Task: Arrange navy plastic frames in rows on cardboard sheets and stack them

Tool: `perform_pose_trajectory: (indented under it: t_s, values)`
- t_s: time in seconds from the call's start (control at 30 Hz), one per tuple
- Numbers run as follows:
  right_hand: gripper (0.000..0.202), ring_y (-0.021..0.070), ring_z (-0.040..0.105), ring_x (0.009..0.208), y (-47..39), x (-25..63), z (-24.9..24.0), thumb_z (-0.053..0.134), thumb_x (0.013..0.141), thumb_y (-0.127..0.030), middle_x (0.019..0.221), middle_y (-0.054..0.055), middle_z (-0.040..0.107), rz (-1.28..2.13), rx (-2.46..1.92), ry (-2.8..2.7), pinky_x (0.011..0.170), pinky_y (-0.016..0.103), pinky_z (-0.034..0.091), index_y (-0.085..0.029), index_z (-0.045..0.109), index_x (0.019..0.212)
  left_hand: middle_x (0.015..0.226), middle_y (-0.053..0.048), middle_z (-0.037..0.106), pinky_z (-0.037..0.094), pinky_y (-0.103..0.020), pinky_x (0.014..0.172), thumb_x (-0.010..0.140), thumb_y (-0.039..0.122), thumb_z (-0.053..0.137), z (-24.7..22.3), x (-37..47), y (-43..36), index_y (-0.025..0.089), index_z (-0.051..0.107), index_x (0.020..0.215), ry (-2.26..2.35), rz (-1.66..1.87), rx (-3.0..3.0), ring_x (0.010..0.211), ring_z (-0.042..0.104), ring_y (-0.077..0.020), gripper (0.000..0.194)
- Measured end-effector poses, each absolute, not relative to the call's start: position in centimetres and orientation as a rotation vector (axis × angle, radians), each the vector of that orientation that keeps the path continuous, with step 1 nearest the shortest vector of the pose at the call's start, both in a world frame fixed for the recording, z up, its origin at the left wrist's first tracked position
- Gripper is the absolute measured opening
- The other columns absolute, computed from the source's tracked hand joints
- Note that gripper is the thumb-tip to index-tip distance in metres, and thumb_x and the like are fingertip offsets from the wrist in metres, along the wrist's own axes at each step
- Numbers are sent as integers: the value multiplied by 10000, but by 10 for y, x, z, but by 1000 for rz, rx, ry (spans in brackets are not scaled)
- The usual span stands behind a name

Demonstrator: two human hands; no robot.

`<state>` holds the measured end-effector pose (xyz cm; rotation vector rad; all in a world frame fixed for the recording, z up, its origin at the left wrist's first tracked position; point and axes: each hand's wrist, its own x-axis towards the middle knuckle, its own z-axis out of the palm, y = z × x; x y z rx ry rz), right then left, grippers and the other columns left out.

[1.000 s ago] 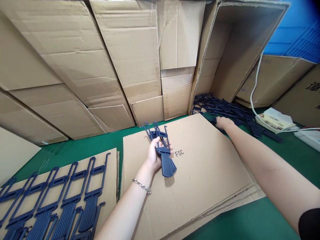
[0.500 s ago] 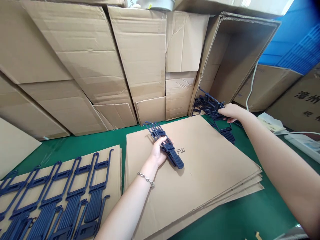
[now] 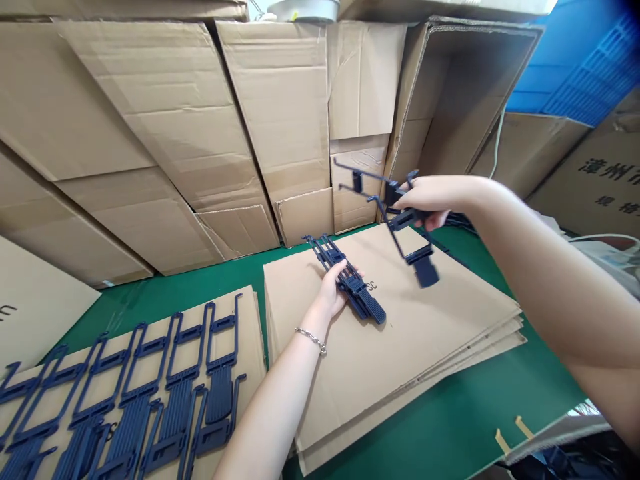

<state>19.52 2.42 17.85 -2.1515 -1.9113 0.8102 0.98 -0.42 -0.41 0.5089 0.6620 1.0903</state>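
Note:
My left hand is closed around a small bundle of dark blue plastic hooked frames, with ribbed flat ends pointing toward me. It holds the bundle low over a stack of cardboard sheets with printed letters partly covered. Up and to the right, my right hand grips more hooked frames of the same dark blue kind. These hang loosely at differing angles above the stack's far right corner, slightly blurred. How many pieces that hand holds, I cannot tell.
On the left, rows of similar frames lie on another cardboard sheet. Cardboard boxes line the back of the green table. An open box stands at the back right, beside a blue crate and white cord.
My right hand has lifted from beside the open box, moving up and left with frames in its grip. My left hand keeps its bundle. The view has shifted a little.

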Motion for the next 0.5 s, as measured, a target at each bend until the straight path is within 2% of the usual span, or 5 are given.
perform_pose_trajectory:
  t_s: [0.13, 0.27, 0.37, 0.43, 0.5]
  values:
    - [232, 93, 466, 427, 33, 160, 123, 470, 856, -311, 568, 40, 518, 1290, -1910, -1858, 440, 227, 443, -100, 550, 804, 699, -55, 638, 503, -310, 596, 827, 408, 520, -3, 11, -3, 122, 602, 801, 647, 1103, 500, 608, 618, -165, 299]
    - [347, 144, 543, 500, 29, 133, 66, 414, 884, -422, 696, 99, 611, 1303, -1847, -1766, 497, 270, 471, -120, 583, 880, 717, -73, 652, 509, -325, 612, 845, 434, 493, -3, 13, -4, 107, 625, 863, 621, 1118, 509, 603, 617, -170, 353]
    - [427, 235, 614, 843, 20, 119, 34, 293, 920, -425, 1009, 159, 616, 1027, -1838, -1661, 752, 360, 487, -126, 544, 1092, 810, -57, 656, 512, -321, 669, 856, 353, 523, -6, 13, -4, 119, 612, 950, 600, 1141, 520, 682, 618, -149, 268]
    - [420, 246, 499, 1129, 15, 114, 16, 289, 918, -361, 1231, 142, 519, 842, -1799, -1594, 964, 371, 377, -145, 481, 1223, 860, -40, 647, 511, -315, 694, 852, 275, 543, -8, 12, -5, 127, 601, 965, 604, 1149, 524, 728, 611, -135, 195]
    - [431, 225, 378, 1252, 14, 114, 3, 306, 902, -300, 1323, 114, 446, 739, -1742, -1540, 1058, 344, 264, -149, 455, 1277, 898, -38, 637, 511, -319, 707, 845, 224, 555, -9, 12, -5, 122, 598, 949, 622, 1129, 535, 768, 606, -136, 151]
